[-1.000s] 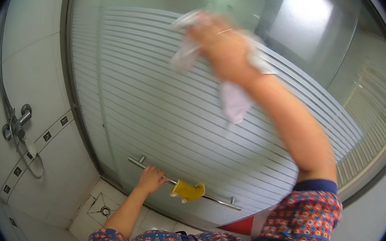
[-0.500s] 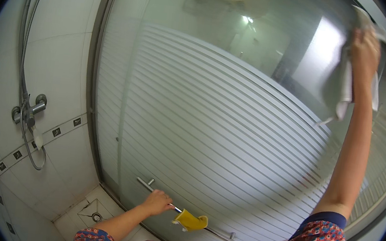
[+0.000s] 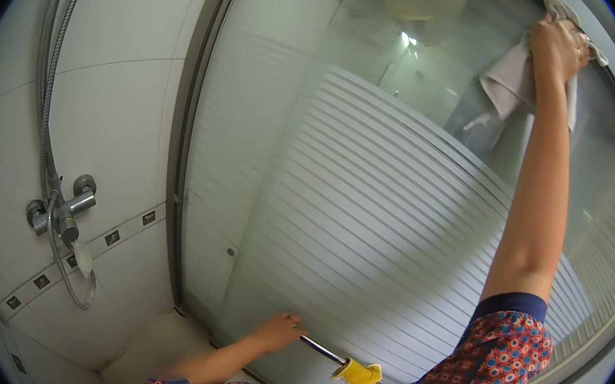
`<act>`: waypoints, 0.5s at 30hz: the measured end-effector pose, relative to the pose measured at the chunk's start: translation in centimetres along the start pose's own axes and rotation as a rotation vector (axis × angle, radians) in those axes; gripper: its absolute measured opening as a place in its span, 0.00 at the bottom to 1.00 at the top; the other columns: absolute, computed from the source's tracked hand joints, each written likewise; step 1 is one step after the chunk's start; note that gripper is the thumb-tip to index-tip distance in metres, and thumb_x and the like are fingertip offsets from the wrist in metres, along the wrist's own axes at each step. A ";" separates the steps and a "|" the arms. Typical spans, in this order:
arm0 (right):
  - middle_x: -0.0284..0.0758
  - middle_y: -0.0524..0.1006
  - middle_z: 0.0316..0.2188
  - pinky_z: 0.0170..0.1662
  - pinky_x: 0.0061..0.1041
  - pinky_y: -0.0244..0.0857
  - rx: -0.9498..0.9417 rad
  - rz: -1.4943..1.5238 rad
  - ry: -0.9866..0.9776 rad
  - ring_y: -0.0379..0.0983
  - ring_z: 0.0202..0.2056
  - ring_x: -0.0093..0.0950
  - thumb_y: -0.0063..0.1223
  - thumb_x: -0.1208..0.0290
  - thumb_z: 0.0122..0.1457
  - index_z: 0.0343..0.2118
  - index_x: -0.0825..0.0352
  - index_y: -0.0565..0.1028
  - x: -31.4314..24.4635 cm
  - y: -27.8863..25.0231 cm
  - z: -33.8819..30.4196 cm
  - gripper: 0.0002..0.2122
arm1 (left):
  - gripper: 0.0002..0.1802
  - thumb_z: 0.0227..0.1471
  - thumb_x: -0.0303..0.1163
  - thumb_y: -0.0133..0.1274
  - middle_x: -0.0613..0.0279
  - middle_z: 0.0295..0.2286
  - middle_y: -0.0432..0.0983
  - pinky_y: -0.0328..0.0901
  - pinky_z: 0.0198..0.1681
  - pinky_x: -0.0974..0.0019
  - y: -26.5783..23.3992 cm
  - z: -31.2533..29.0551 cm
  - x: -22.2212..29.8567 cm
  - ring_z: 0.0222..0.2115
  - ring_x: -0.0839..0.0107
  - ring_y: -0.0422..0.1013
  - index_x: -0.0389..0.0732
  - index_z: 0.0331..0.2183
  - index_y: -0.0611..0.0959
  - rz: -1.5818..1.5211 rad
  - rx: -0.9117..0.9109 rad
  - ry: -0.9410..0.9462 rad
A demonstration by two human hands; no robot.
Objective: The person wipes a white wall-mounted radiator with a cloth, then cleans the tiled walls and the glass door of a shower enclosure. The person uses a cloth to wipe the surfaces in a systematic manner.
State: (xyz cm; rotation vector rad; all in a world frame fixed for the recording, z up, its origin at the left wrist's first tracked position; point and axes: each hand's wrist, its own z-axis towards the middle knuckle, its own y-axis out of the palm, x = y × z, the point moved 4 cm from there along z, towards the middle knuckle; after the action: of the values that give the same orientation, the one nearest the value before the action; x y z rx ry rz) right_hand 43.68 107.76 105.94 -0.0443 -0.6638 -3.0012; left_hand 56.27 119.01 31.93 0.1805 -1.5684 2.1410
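Note:
Raised high at the upper right, my right hand [image 3: 559, 50] is closed on a whitish cloth [image 3: 513, 83] and presses it on the glass shower door [image 3: 391, 194]. One corner of the cloth hangs down beside my wrist, and another part sticks out above my knuckles near the door's top frame. Low down, my left hand [image 3: 280, 331] is wrapped round the metal handle bar [image 3: 321, 348] of the door. A yellow cloth [image 3: 359, 374] is wrapped on the bar to the right of that hand. My left fingers hide the bar's left end.
Left of the door's dark metal frame [image 3: 189, 133] is a white tiled wall [image 3: 124, 103]. It carries a chrome shower mixer [image 3: 66, 210] with a hanging hose [image 3: 50, 87] and a band of small dark tiles. Frosted stripes cover the door's lower part.
My right hand has moved left and up with the whitish cloth. The view has shifted, and the gap between the frame and the panel's edge looks wider. My left hand now covers the bar's left end.

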 end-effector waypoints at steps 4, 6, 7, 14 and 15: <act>0.51 0.72 0.48 0.55 0.39 0.57 -0.048 0.100 0.090 0.68 0.51 0.43 0.42 0.57 0.60 0.44 0.67 0.74 -5.6 0.1 0.7 0.19 | 0.19 0.50 0.31 0.51 0.60 0.46 0.69 0.63 0.47 0.57 -0.4 -0.2 0.0 0.44 0.57 0.65 0.55 0.46 0.80 -0.026 0.042 0.084; 0.49 0.62 0.58 0.65 0.38 0.42 -0.130 0.141 0.072 0.54 0.61 0.44 0.37 0.70 0.60 0.57 0.73 0.62 -10.3 -3.1 -0.5 0.22 | 0.20 0.51 0.30 0.49 0.59 0.46 0.69 0.63 0.47 0.57 -1.2 -0.3 0.3 0.44 0.57 0.65 0.54 0.47 0.79 -0.062 0.042 0.089; 0.48 0.61 0.59 0.66 0.38 0.38 -0.078 0.198 0.001 0.53 0.62 0.45 0.37 0.70 0.60 0.57 0.73 0.61 -11.8 -3.2 -1.0 0.23 | 0.20 0.51 0.29 0.48 0.59 0.46 0.69 0.63 0.47 0.57 -1.3 -0.3 0.5 0.43 0.57 0.65 0.54 0.47 0.79 -0.082 0.039 0.105; 0.45 0.69 0.51 0.60 0.37 0.53 0.002 0.649 -0.451 0.58 0.58 0.45 0.46 0.72 0.55 0.44 0.69 0.75 -23.1 -6.0 -8.8 0.15 | 0.23 0.48 0.26 0.48 0.58 0.47 0.69 0.63 0.49 0.57 -0.4 0.1 0.5 0.43 0.56 0.65 0.55 0.47 0.79 -0.034 0.082 0.079; 0.45 0.71 0.50 0.60 0.39 0.54 -0.117 0.797 -0.521 0.62 0.56 0.44 0.47 0.77 0.54 0.43 0.70 0.76 -24.7 -8.5 -12.1 0.14 | 0.24 0.48 0.25 0.48 0.58 0.47 0.69 0.63 0.49 0.57 -0.5 -0.6 -0.2 0.44 0.55 0.65 0.55 0.47 0.79 0.010 0.094 0.061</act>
State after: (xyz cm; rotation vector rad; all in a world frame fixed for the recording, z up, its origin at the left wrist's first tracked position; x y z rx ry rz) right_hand 67.56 111.82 90.37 -0.8866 -0.3617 -2.2319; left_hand 56.79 119.60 32.09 0.1366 -1.4390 2.2085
